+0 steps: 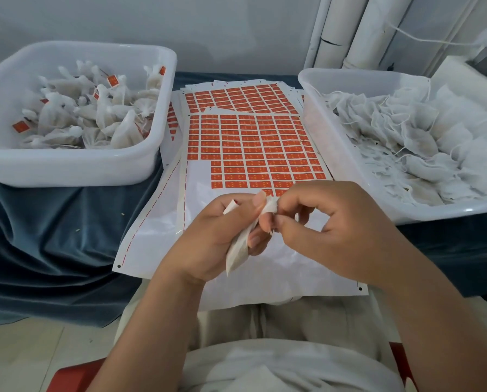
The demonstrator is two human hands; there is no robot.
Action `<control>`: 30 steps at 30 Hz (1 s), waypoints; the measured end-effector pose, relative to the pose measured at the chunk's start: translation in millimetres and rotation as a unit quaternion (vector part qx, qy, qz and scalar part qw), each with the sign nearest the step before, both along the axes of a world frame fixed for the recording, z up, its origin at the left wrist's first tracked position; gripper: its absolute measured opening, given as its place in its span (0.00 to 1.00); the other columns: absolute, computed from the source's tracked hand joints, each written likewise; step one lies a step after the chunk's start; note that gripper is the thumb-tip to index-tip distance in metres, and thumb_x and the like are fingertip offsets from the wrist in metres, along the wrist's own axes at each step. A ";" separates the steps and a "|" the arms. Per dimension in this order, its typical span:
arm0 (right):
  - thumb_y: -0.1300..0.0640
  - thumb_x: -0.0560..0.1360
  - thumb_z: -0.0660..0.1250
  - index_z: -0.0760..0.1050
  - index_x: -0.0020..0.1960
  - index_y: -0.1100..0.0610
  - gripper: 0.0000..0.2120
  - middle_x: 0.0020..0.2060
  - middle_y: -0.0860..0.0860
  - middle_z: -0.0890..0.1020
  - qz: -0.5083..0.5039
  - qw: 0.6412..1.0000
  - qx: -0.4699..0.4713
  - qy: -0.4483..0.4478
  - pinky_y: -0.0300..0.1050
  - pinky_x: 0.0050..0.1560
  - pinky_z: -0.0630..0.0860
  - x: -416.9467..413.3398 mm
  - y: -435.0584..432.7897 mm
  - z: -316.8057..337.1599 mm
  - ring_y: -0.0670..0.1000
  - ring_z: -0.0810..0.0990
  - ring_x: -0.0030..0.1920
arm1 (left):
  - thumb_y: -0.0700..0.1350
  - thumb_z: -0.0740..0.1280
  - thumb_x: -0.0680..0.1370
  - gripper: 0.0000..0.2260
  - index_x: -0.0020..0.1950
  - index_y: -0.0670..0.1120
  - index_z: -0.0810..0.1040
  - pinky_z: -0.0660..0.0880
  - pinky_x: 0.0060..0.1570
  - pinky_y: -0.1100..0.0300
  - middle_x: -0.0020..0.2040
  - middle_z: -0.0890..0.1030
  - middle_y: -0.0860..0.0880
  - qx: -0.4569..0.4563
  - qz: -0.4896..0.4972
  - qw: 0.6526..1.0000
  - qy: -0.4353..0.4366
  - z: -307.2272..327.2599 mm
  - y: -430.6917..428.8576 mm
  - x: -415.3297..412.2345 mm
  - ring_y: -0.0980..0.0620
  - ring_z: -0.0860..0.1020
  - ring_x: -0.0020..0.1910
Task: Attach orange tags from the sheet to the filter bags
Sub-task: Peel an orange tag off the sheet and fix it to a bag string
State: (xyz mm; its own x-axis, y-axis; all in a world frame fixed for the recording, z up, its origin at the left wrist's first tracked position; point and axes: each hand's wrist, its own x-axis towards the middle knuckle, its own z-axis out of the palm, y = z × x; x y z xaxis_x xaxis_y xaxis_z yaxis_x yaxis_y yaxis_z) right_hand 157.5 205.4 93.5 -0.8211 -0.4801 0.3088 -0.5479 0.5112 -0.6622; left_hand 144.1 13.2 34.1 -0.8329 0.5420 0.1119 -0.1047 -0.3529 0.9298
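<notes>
— Where was the filter bag (238, 250) at that moment?
— In the lower middle of the frame, in front of the blank part of the sheet (202, 179). The left hand (208, 239) held it. Its grip was curled round the long body of the bag, which pointed down.
— And the right hand (335, 230)?
— Its grip was pressed together on the top edge of the same bag, thumb against forefinger, with the other fingers bent. I could not tell whether a tag was between them.
— And the orange tags (265, 142)?
— They filled the upper part of the sheet in rows, in the middle of the frame. The lower left part was bare white backing. Another sheet (236, 99) lay behind, partly under the first.
— The tubs?
— A white tub (67, 168) in the upper left held tagged bags (95, 120). A second white tub (350, 74) at the right held plain bags (420, 142) with strings. Both stood on a blue cloth (52, 236).
</notes>
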 end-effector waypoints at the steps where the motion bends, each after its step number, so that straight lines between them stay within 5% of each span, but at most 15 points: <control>1: 0.53 0.76 0.68 0.82 0.41 0.48 0.06 0.37 0.42 0.83 -0.001 1.000 -0.006 0.003 0.41 0.41 0.76 0.2 -0.6 -0.8 0.50 0.82 0.42 | 0.59 0.65 0.83 0.17 0.39 0.51 0.81 0.73 0.38 0.62 0.32 0.76 0.53 0.002 -0.003 1.000 0.000 0.1 0.7 0.2 0.55 0.72 0.32; 4: 0.58 0.74 0.69 0.82 0.38 0.49 0.08 0.37 0.47 0.86 0.007 0.995 -0.065 -0.076 0.47 0.42 0.80 -1.2 -0.8 -0.4 0.51 0.84 0.41 | 0.60 0.66 0.82 0.18 0.39 0.50 0.81 0.73 0.38 0.62 0.32 0.76 0.52 0.002 0.012 1.000 -0.005 1.3 2.4 1.3 0.54 0.72 0.32; 6: 0.57 0.72 0.68 0.83 0.36 0.47 0.09 0.36 0.49 0.86 0.025 0.981 -0.109 -0.161 0.40 0.41 0.80 -3.9 0.4 2.7 0.48 0.85 0.39 | 0.62 0.67 0.81 0.18 0.39 0.52 0.82 0.73 0.38 0.62 0.32 0.76 0.52 -0.017 0.041 0.999 -0.009 3.2 3.8 1.8 0.54 0.73 0.32; 11: 0.52 0.69 0.67 0.84 0.35 0.51 0.08 0.33 0.53 0.83 0.060 0.918 -0.210 -0.331 0.39 0.37 0.75 -15.3 10.9 -1.3 0.49 0.80 0.36 | 0.60 0.62 0.81 0.16 0.39 0.56 0.81 0.75 0.41 0.63 0.35 0.77 0.53 -0.070 0.082 0.994 0.007 10.3 9.8 5.5 0.56 0.75 0.35; 15: 0.54 0.69 0.66 0.83 0.36 0.54 0.08 0.33 0.54 0.82 0.090 0.880 -0.237 -0.402 0.41 0.37 0.76 -22.1 15.0 -7.0 0.49 0.79 0.36 | 0.59 0.67 0.77 0.09 0.41 0.58 0.82 0.75 0.43 0.60 0.36 0.78 0.54 -0.096 0.112 0.989 0.027 13.5 13.9 8.8 0.54 0.77 0.38; 19: 0.55 0.70 0.65 0.83 0.36 0.53 0.08 0.34 0.54 0.82 0.093 0.882 -0.228 -0.402 0.41 0.38 0.76 -25.2 15.7 -10.6 0.50 0.80 0.38 | 0.61 0.67 0.77 0.10 0.43 0.57 0.83 0.78 0.44 0.60 0.39 0.81 0.53 -0.122 0.188 0.974 0.047 15.3 19.3 11.6 0.53 0.80 0.40; 25: 0.52 0.70 0.64 0.83 0.36 0.48 0.09 0.39 0.53 0.86 0.051 0.936 -0.173 -0.303 0.40 0.43 0.79 -25.3 16.5 -10.4 0.50 0.84 0.43 | 0.60 0.72 0.74 0.15 0.52 0.52 0.77 0.80 0.42 0.61 0.44 0.84 0.50 -0.146 0.257 0.953 0.060 16.3 23.3 12.1 0.49 0.85 0.43; 30: 0.54 0.70 0.65 0.83 0.36 0.50 0.09 0.39 0.53 0.86 0.075 0.927 -0.179 -0.322 0.40 0.43 0.79 -23.9 14.9 -14.5 0.50 0.83 0.41 | 0.59 0.70 0.77 0.10 0.57 0.62 0.83 0.80 0.45 0.68 0.51 0.85 0.61 -0.183 0.250 0.947 0.084 18.3 18.6 10.3 0.59 0.83 0.53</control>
